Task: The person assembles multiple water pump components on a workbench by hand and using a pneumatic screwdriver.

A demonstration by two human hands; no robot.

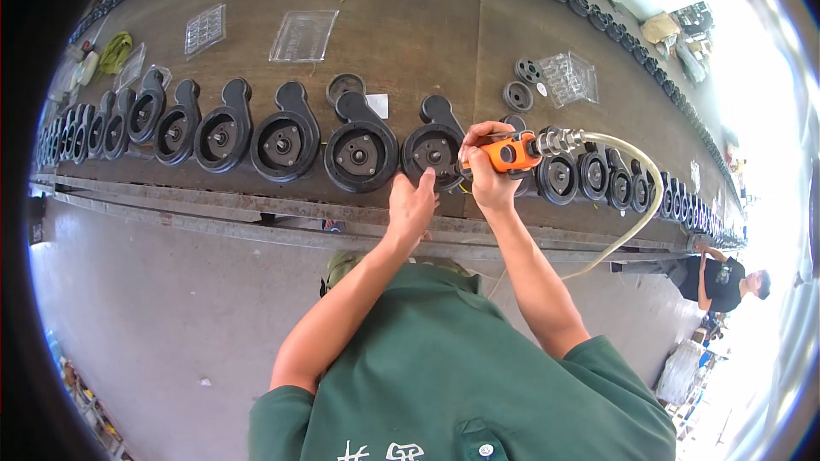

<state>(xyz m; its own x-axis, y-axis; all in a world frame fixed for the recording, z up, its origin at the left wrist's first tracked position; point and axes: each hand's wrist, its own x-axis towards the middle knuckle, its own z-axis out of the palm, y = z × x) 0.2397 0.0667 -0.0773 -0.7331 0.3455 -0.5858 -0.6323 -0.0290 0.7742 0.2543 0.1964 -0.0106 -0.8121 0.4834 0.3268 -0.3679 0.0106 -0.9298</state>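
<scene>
Looking down from the head view, I see my right hand (489, 172) with its fingers wrapped tight on an orange power tool (510, 154), which lies level above the row of parts. A pale hose (636, 205) leaves the right end of the tool and curves down toward the near side. My left hand (413, 203) rests on the near edge of one black round housing (434, 150), fingers together and not closed on anything; this housing sits just left of the tool. More black housings (282, 140) stand side by side in a long row on the brown workbench (410, 26), going left and right. Clear plastic trays (303, 35) lie farther back. At the far right, another person (726, 282) stands near the bench end.
</scene>
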